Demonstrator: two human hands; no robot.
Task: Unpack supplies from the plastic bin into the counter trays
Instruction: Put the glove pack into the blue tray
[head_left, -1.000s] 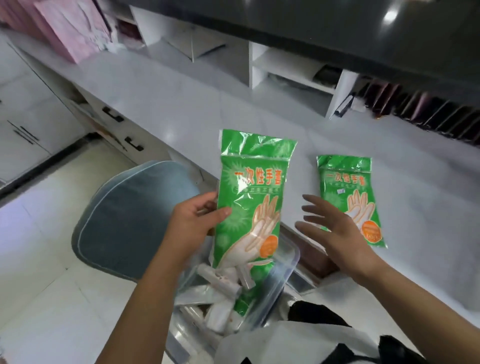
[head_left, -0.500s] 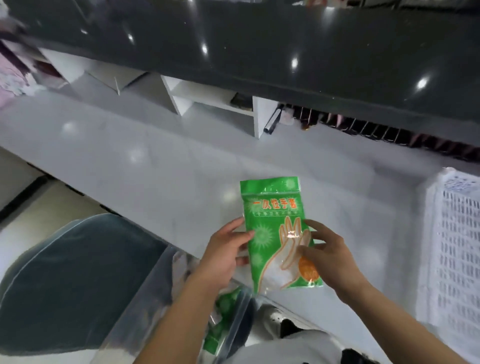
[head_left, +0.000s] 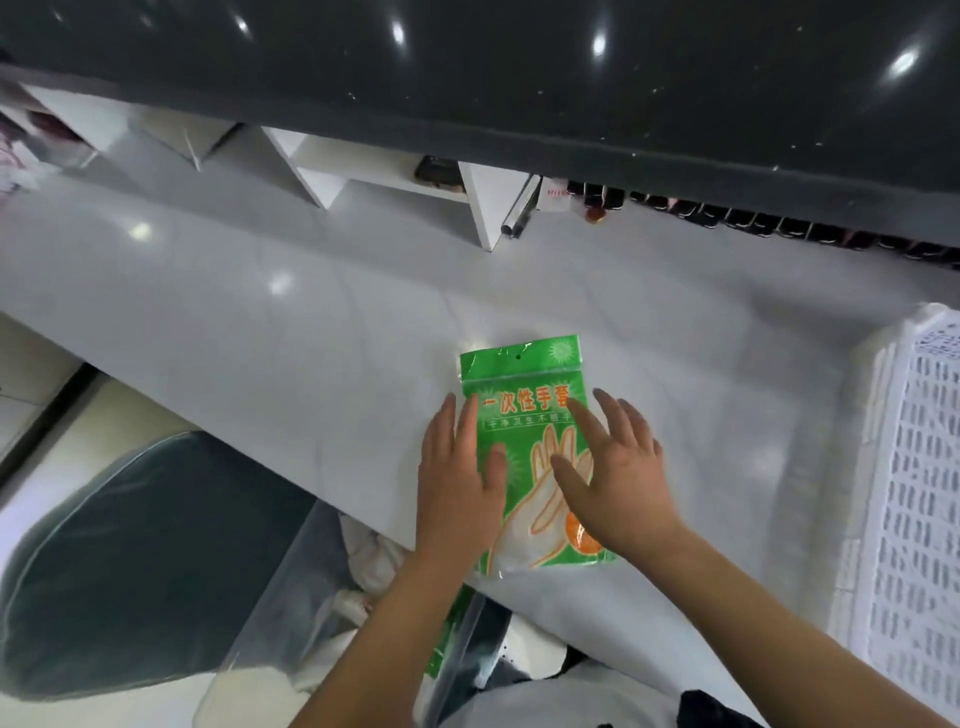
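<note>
A green packet of disposable gloves (head_left: 524, 395) lies flat on the white counter (head_left: 260, 322) near its front edge. My left hand (head_left: 460, 483) rests open on the packet's left side, fingers spread. Over its right side my right hand (head_left: 618, 478) lies flat and open as well. Neither hand grips the packet. The clear plastic bin (head_left: 291, 587) sits below the counter edge, under my left forearm, with white wrapped items and another green packet (head_left: 441, 644) inside. A white perforated tray (head_left: 914, 509) stands on the counter at the far right.
White shelf dividers (head_left: 483, 208) stand at the back of the counter under a dark glossy overhang (head_left: 519, 78). A row of small dark bottles (head_left: 753, 218) lines the back right. A grey-blue chair seat (head_left: 130, 551) is at lower left.
The green packet went from being held up in both hands to lying flat on the counter. Both hands have let go and now rest open on it.
</note>
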